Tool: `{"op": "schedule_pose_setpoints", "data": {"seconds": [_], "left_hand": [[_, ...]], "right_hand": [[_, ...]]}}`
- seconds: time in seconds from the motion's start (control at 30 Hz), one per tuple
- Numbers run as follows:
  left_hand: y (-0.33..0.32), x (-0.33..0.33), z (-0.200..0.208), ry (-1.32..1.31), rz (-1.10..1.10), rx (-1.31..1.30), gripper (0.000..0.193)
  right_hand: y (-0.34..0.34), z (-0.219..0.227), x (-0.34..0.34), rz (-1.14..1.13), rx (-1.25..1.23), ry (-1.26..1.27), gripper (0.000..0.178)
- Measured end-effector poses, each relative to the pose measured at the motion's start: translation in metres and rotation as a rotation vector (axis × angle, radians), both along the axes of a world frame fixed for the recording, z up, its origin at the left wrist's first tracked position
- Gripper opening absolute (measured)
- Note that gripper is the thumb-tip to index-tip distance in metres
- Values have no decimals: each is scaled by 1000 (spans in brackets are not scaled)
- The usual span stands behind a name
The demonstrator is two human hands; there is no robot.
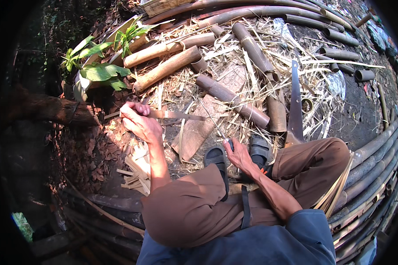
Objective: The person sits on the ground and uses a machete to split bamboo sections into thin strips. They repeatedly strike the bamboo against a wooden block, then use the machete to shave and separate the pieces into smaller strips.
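My left hand is closed round a bamboo strip, held roughly level, brown toward its right end. A short pale end sticks out on the other side of the fist. My right hand, in front of my sandals, is closed on the dark handle of a knife. Its thin knife blade points up and left, seen nearly edge-on, apart from the strip. Beneath and between them a flat wooden board lies on the ground. A pile of split bamboo pieces sits below my left hand.
A handsaw stands upright right of the cut bamboo tubes. Pale shavings litter the ground. Long bamboo poles lie along the right side. A leafy plant and a thick trunk are at the left.
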State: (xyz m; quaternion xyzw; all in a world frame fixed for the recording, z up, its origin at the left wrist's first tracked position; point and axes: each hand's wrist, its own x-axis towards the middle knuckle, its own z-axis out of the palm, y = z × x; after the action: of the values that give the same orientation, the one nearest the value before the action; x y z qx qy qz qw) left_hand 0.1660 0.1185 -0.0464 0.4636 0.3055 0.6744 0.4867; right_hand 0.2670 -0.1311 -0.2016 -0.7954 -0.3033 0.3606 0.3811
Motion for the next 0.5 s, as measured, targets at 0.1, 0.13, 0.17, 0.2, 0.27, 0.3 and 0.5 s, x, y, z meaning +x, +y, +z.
{"op": "schedule_pose_setpoints", "data": {"seconds": [0.1,0.13,0.17,0.2,0.27,0.3,0.5], "left_hand": [[-16,-1,-19,-96,-30,-28,49],[-20,-4,-29,-110,-43,-32,51],[-26,-3,-27,-97,-74,-68,56],[-27,-8,-29,-82,-70,-67,55],[-39,0,-28,-56,-43,-4,55],[-42,2,-32,-61,-33,3,55],[-43,3,-29,-71,10,-23,55]], "right_hand": [[18,41,-16,59,145,69,42],[24,54,-19,81,163,113,41],[28,66,-19,120,152,134,41],[34,81,-21,171,146,162,41],[38,84,-25,205,164,177,40],[39,80,-27,194,191,165,40],[37,57,-23,114,230,157,41]]}}
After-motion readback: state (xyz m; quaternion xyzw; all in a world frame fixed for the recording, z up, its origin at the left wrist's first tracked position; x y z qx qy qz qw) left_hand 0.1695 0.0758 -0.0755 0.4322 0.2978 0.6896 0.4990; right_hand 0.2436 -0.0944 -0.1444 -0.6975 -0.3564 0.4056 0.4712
